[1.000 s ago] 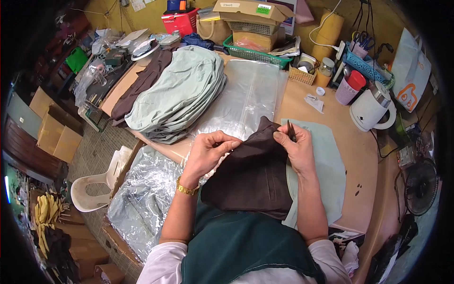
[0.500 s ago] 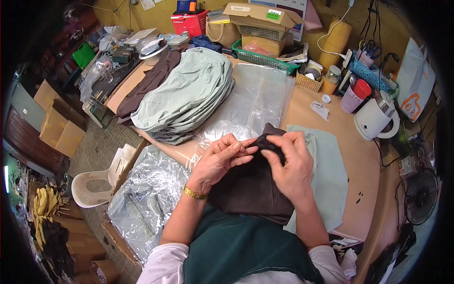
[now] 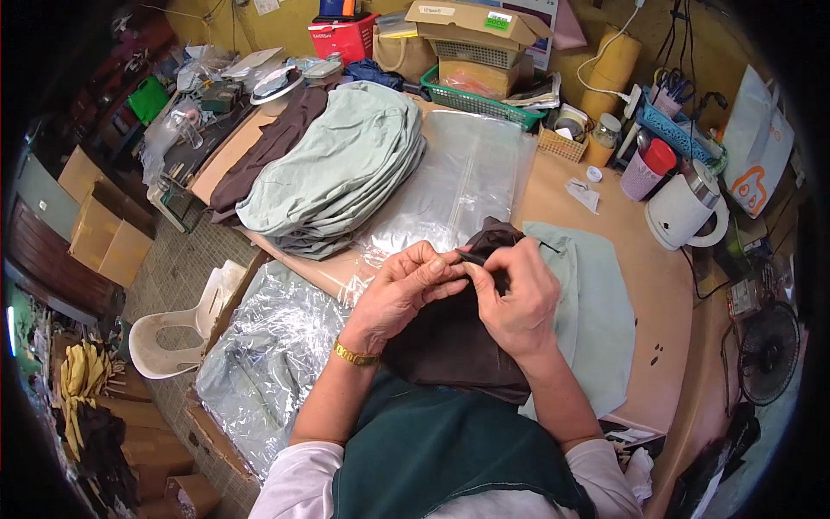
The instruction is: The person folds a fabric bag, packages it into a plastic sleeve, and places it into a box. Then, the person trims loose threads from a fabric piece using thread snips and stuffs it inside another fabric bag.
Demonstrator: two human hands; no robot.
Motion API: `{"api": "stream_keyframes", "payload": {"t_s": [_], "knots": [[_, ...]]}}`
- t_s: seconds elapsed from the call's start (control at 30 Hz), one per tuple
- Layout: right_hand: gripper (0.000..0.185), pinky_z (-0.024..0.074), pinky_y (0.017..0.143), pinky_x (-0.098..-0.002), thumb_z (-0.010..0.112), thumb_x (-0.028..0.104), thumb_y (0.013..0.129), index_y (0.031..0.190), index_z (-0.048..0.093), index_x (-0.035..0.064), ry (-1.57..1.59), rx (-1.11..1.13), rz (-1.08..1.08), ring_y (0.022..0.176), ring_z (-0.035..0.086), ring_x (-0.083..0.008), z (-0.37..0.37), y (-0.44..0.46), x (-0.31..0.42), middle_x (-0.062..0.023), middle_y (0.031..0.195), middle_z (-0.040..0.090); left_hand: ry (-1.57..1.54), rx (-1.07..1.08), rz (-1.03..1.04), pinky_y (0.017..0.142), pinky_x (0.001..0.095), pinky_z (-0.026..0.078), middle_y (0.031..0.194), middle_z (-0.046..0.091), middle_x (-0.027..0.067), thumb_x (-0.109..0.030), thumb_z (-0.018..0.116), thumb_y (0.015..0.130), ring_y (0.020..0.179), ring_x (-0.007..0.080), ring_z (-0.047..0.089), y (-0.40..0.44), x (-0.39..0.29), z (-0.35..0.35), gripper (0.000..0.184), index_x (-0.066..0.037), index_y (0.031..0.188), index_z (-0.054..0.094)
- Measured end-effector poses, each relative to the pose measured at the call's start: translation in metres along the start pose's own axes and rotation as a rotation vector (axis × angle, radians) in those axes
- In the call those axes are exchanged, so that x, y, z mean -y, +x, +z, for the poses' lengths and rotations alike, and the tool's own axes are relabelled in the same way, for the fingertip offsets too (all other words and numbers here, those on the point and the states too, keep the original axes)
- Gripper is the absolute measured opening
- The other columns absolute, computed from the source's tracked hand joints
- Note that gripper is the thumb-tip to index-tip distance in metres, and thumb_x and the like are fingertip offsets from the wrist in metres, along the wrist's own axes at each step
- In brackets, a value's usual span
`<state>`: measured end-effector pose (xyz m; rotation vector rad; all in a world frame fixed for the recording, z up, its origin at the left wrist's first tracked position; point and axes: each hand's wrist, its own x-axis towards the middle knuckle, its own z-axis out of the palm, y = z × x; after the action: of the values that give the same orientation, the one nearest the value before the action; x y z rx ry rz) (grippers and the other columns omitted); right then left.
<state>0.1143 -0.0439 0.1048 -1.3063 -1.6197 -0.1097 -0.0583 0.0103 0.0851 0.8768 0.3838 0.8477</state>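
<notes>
A dark brown cloth point(image 3: 450, 346) hangs from my hands at the table's front edge. My left hand point(image 3: 402, 290) pinches its upper edge between thumb and fingers. Close beside it, my right hand point(image 3: 519, 298) is closed on the same cloth, with a small dark pointed tool partly showing at its fingers. The fingertips of both hands nearly meet. Under and to the right of the brown cloth lies a flat pale green cloth piece point(image 3: 596, 320).
Behind my left hand is a pile of pale green cloth point(image 3: 333, 164), beside clear plastic sheets point(image 3: 467, 164). A white kettle point(image 3: 679, 212) and a fan point(image 3: 768, 355) are at the right. A plastic chair point(image 3: 169, 342) stands at the left.
My hands have come together at the cloth's upper edge. My right hand has moved left and its fingers have closed in on the edge beside my left hand.
</notes>
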Motion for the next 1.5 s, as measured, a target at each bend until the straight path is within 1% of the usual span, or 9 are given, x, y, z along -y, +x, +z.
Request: {"api": "stream_keyframes", "payload": {"t_s": [0.23, 0.57, 0.7, 0.8, 0.9, 1.03, 1.23, 1.33, 1.5], "knots": [[0.04, 0.05, 0.072, -0.0428, 0.072, 0.03, 0.082, 0.111, 0.053, 0.0104, -0.273, 0.329, 0.465, 0.083, 0.065, -0.0348, 0.011, -0.067, -0.134, -0.0155, 0.09, 0.066, 0.3, -0.509, 0.339, 0.071, 0.0252, 0.054, 0.11, 0.067, 0.0176, -0.031, 0.048, 0.101, 0.077, 0.013, 0.066, 0.005, -0.028, -0.075, 0.032, -0.003, 0.097, 0.061], [0.033, 0.0477, 0.077, -0.0429, 0.052, 0.033, 0.095, 0.106, 0.064, 0.0035, -0.418, 0.639, 0.525, 0.089, 0.063, -0.0374, -0.06, 0.029, -0.252, -0.0187, 0.094, 0.067, 0.871, -0.271, 0.07, 0.089, 0.036, 0.049, 0.142, 0.04, 0.0245, -0.033, 0.055, 0.097, 0.115, 0.0274, 0.056, 0.068, 0.061, -0.056, 0.064, -0.001, 0.145, 0.028], [0.03, 0.0488, 0.078, -0.0406, 0.052, 0.03, 0.094, 0.105, 0.065, 0.0049, 0.052, 0.206, 0.407, 0.09, 0.065, -0.0349, 0.0, 0.048, -0.176, -0.0187, 0.092, 0.067, 1.03, -0.399, 0.127, 0.085, 0.0344, 0.05, 0.137, 0.044, 0.0283, -0.034, 0.061, 0.093, 0.107, 0.0267, 0.06, 0.12, 0.1, -0.052, 0.076, 0.006, 0.144, 0.023], [0.031, 0.0489, 0.08, -0.0467, 0.062, 0.023, 0.088, 0.115, 0.052, 0.0118, -0.175, 0.282, 0.168, 0.097, 0.062, -0.0387, 0.063, 0.015, -0.173, -0.0173, 0.1, 0.067, 1.34, -0.472, 0.331, 0.079, 0.0318, 0.05, 0.116, 0.059, 0.0232, -0.036, 0.069, 0.088, 0.092, 0.0212, 0.064, 0.126, 0.1, -0.036, 0.083, 0.011, 0.141, 0.026], [0.034, 0.0482, 0.08, -0.0491, 0.063, 0.023, 0.087, 0.115, 0.049, 0.0121, -0.257, 0.352, 0.299, 0.096, 0.062, -0.04, 0.081, 0.001, -0.199, -0.0182, 0.103, 0.066, 0.813, -0.215, -0.1, 0.059, 0.0257, 0.046, 0.068, 0.059, 0.0028, -0.035, 0.075, 0.084, 0.063, 0.0107, 0.055, 0.097, 0.094, -0.027, 0.062, 0.008, 0.122, 0.052], [0.029, 0.0471, 0.08, -0.0503, 0.061, 0.024, 0.089, 0.111, 0.048, 0.0098, -0.352, 0.361, 0.492, 0.096, 0.063, -0.0402, 0.076, 0.019, -0.204, -0.0194, 0.1, 0.067, 1.153, 0.101, -0.315, 0.051, 0.0288, 0.037, 0.056, 0.052, 0.0002, -0.028, 0.065, 0.092, 0.054, 0.0089, 0.045, 0.044, 0.065, -0.03, 0.037, 0.0, 0.067, 0.059], [0.027, 0.047, 0.079, -0.0506, 0.059, 0.027, 0.092, 0.11, 0.049, 0.0093, -0.368, 0.294, 0.582, 0.094, 0.063, -0.0399, 0.08, 0.021, -0.206, -0.0187, 0.098, 0.067, 1.261, 0.118, -0.39, 0.058, 0.0334, 0.044, 0.055, 0.054, 0.0089, -0.033, 0.06, 0.093, 0.053, 0.017, 0.052, 0.002, 0.014, -0.045, 0.04, -0.001, 0.069, 0.061], [0.026, 0.0471, 0.079, -0.0504, 0.057, 0.029, 0.093, 0.109, 0.053, 0.0085, -0.332, 0.23, 0.564, 0.095, 0.063, -0.0392, 0.081, 0.019, -0.212, -0.0175, 0.1, 0.067, 1.397, 0.003, -0.589, 0.062, 0.032, 0.047, 0.071, 0.064, 0.0114, -0.031, 0.059, 0.094, 0.066, 0.0152, 0.061, 0.003, -0.006, -0.054, 0.034, 0.0, 0.084, 0.066], [0.029, 0.048, 0.085, -0.0472, 0.053, 0.031, 0.095, 0.111, 0.059, 0.0071, -0.267, 0.091, 0.571, 0.102, 0.061, -0.0388, 0.08, 0.014, -0.215, -0.0176, 0.113, 0.063, 1.026, -0.263, -0.022, 0.069, 0.0302, 0.052, 0.102, 0.064, 0.0164, -0.033, 0.06, 0.095, 0.082, 0.0188, 0.063, 0.047, 0.054, -0.038, 0.058, 0.002, 0.136, 0.038]]}}
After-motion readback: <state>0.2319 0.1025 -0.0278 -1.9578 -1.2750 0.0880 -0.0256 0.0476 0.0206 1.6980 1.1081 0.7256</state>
